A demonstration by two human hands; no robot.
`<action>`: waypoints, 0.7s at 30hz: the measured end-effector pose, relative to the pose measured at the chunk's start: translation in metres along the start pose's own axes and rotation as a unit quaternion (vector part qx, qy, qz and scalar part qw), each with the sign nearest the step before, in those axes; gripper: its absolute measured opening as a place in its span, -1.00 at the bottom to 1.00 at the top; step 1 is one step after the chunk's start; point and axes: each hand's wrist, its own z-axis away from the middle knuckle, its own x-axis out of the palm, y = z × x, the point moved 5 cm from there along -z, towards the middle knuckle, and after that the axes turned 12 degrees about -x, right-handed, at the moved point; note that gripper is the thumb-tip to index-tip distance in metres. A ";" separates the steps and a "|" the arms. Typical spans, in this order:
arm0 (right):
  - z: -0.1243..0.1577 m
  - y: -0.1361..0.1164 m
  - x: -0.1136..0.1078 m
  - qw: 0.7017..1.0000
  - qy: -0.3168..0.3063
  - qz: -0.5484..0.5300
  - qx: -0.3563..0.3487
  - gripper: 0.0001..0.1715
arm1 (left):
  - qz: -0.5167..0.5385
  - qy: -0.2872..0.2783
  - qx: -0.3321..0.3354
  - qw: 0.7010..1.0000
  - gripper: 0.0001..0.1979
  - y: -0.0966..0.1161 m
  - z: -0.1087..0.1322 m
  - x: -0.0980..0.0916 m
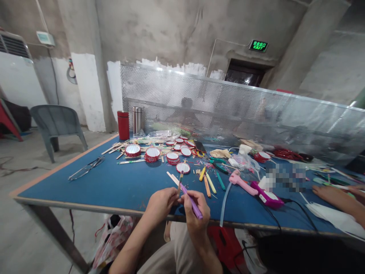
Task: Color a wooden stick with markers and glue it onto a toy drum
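Near the table's front edge, my left hand (163, 205) is closed on a wooden craft stick (180, 182) whose upper end is coloured dark. My right hand (197, 209) grips a purple marker (192, 202), its tip against or very close to the stick. Just beyond my hands lie plain craft sticks (172, 177) and a round, red-rimmed white disc (183, 168). To the right are several markers: a yellow one (202, 174), an orange one (207, 185), a pale yellow one (211, 182) and a teal one (220, 180).
Stacks of red-rimmed discs (152, 153) stand farther back. Scissors or tongs (87, 168) lie left; a red flask (123, 125) stands behind. On the right are a pink glue gun (242, 183), a purple box (267, 195) with cables, and another person's hand (327, 194). A perforated metal screen (171, 91) backs the table.
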 end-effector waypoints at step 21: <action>0.001 0.002 0.000 1.000 0.015 0.019 -0.003 -0.88 | -0.006 0.004 -0.003 1.000 -0.75 0.002 0.000 -0.002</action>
